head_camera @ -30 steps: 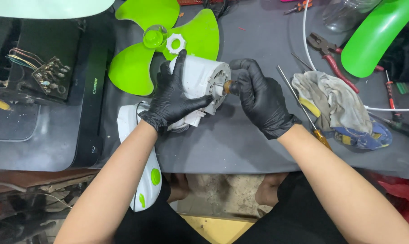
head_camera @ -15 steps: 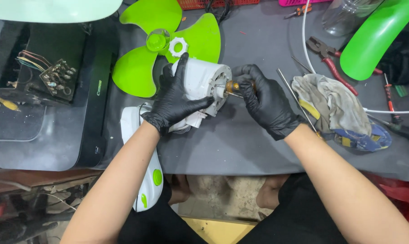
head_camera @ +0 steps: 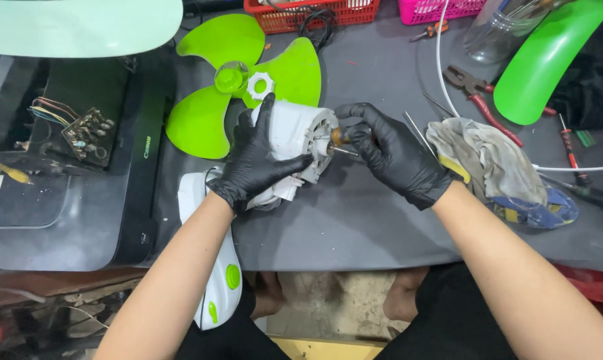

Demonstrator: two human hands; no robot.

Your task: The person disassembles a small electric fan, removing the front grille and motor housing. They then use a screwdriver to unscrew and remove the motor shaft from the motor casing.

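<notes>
Both my hands wear black gloves. My left hand [head_camera: 258, 163] grips a white fan motor [head_camera: 298, 133] from the left and holds it just above the grey table. My right hand [head_camera: 388, 153] pinches a small brass-coloured part [head_camera: 337, 136] at the motor's shaft end, where thin metal pins stick out. A lime green fan blade [head_camera: 248, 80] lies flat behind the motor, with a white toothed nut [head_camera: 260, 85] resting on it beside its hub.
A white and green fan body [head_camera: 218, 280] hangs over the table's front edge. A dirty rag [head_camera: 488, 167], red-handled pliers [head_camera: 478, 97] and screwdrivers lie right. A black device [head_camera: 141, 153] with a wired circuit board [head_camera: 85, 137] sits left. Baskets and a jar stand at the back.
My right hand has drawn the brass part slightly away from the motor's end. The view has shifted a little, and my left hand keeps the same grip.
</notes>
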